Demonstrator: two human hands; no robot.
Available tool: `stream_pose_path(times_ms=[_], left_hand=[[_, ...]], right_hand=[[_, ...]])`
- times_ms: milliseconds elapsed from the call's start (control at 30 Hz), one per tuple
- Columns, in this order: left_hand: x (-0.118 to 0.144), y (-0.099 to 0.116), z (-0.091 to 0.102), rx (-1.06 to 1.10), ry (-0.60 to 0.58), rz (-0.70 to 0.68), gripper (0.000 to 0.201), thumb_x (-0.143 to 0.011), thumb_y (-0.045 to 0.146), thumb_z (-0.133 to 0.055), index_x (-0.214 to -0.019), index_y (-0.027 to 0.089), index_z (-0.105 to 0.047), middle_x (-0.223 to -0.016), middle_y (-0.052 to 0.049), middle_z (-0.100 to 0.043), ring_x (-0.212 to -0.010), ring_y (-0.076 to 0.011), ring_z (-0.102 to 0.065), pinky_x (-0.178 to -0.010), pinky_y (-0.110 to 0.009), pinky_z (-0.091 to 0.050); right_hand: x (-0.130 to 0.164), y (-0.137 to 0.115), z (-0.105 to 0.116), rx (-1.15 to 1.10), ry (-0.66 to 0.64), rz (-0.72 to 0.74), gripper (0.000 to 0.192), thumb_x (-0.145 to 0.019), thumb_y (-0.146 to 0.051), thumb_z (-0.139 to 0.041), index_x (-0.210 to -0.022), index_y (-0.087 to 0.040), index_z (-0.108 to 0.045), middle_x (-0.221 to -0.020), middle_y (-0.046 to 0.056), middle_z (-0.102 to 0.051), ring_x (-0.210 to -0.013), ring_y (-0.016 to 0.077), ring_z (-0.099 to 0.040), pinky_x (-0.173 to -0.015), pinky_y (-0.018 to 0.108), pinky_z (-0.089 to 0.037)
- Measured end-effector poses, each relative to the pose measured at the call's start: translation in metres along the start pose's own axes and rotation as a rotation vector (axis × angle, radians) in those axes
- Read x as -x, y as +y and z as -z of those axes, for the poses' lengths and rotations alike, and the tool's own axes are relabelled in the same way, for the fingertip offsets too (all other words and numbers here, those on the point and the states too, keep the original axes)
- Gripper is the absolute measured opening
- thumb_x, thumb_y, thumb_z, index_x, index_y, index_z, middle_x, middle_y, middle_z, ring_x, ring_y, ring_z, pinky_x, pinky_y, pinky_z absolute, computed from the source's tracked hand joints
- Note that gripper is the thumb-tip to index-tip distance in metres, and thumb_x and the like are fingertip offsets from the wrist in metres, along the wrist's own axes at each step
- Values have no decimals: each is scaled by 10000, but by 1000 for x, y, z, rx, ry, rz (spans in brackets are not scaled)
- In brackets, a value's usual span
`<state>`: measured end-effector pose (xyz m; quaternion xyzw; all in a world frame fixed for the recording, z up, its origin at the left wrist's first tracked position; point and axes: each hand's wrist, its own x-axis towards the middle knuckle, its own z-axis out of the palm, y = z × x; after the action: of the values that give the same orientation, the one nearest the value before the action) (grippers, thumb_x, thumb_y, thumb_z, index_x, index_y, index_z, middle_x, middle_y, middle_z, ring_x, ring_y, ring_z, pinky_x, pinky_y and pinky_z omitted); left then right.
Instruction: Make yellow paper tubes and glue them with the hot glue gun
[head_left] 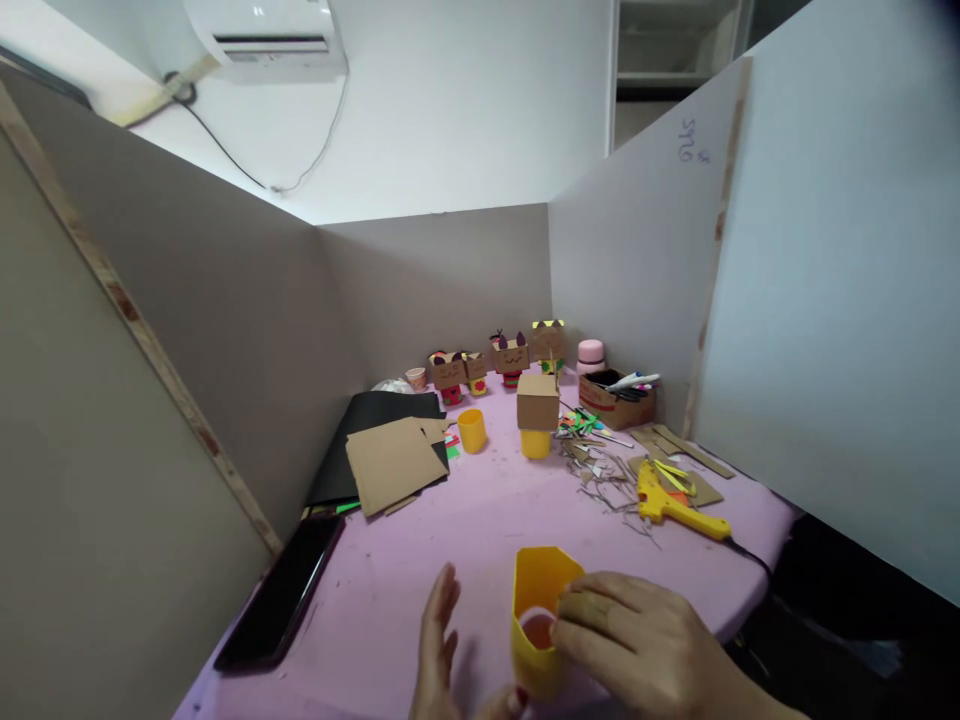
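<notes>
Yellow paper tube (541, 570): located at the near middle of the pink surface (382, 600), open end up. Right hand (649, 640): fingers together, clamped on the tube's right rim. Left hand (433, 655): fingers and thumb apart, left of the tube; contact cannot be determined. Farther off stands a cardboard box (538, 403) on a yellow base (535, 444), with a yellow cup (472, 432) to its left. Glue gun (679, 510) lies right; phone (281, 598) lies near left.
</notes>
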<state>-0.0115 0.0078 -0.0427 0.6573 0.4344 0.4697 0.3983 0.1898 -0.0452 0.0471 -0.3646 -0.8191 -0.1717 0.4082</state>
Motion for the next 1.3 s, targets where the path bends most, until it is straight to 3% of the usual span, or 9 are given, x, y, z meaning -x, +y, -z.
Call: stream_pose_path(times_ms=[133,333,500,667,800,933,1033,1200,1300], left_hand=[[-8,25,4,-145,-279,-224,888,-721,557,-628,-1425,316,-143,-1509,-109,-236,-1362,-296,-241,-1074,-501,-257],[-19,44,-2,-219,-277,-333,795,-767,499,-608,-1410,387,-154,-1504,-67,-260,-1360,-268,-256,-1075,-518,-247],[-24,50,-2,-281,-318,-439,768,-782,441,-614,-1419,336,-197,-1512,-100,-232,-1366,-287,-234,-1060,-523,-271],[-38,85,1,-286,-286,-151,521,-886,449,-431,-1367,260,-364,-1430,-95,-406,-1302,-229,-380,-1051,-428,-335],[-64,122,-2,-567,-279,-121,472,-892,413,-392,-1282,165,-487,-1219,-130,-615,-1088,-221,-587,-900,-355,-462],[-83,140,-13,-885,-397,-181,290,-802,246,-482,-941,132,-710,-871,-167,-730,-795,-315,-672,-701,-416,-478],[-88,145,-14,-916,-430,-203,280,-775,149,-461,-693,159,-729,-713,-138,-727,-671,-284,-667,-633,-366,-450],[-77,153,3,-698,-427,-343,257,-885,295,-464,-1041,235,-658,-1084,-43,-688,-983,-180,-612,-854,-275,-424],[-67,153,6,-562,-533,-489,308,-776,362,-652,-1073,284,-624,-1182,-2,-625,-1117,-195,-507,-956,-307,-362]], right_hand=[[-11,4,0,-73,-38,58,264,-922,-143,-409,-894,-136,-672,-800,113,-733,-782,201,-688,-734,284,-555],[2,17,10,-204,-76,-72,244,-875,-209,-533,-1101,-149,-602,-1044,135,-694,-993,200,-631,-858,295,-521],[12,24,5,-342,-24,-362,263,-882,-194,-517,-1131,-214,-598,-1147,90,-643,-1093,170,-574,-930,286,-466],[-11,38,6,-371,-137,-711,266,-894,-337,-487,-1055,-197,-645,-1072,78,-686,-969,180,-633,-768,271,-521],[-49,49,10,-205,-507,-635,305,-865,-354,-496,-1039,-179,-676,-898,58,-743,-780,172,-672,-654,251,-493],[-73,49,4,-71,-632,-550,199,-725,-188,-585,-810,-130,-755,-736,132,-749,-704,271,-672,-559,303,-392],[-75,49,0,-24,-677,-505,210,-691,-103,-552,-705,-116,-762,-698,163,-742,-658,276,-660,-514,300,-301],[-67,58,6,-53,-638,-524,224,-721,-114,-532,-664,-140,-747,-612,98,-723,-533,161,-569,-472,263,-241],[-67,65,7,-127,-626,-534,199,-695,-110,-560,-593,-149,-727,-493,42,-668,-460,118,-501,-442,236,-242]])
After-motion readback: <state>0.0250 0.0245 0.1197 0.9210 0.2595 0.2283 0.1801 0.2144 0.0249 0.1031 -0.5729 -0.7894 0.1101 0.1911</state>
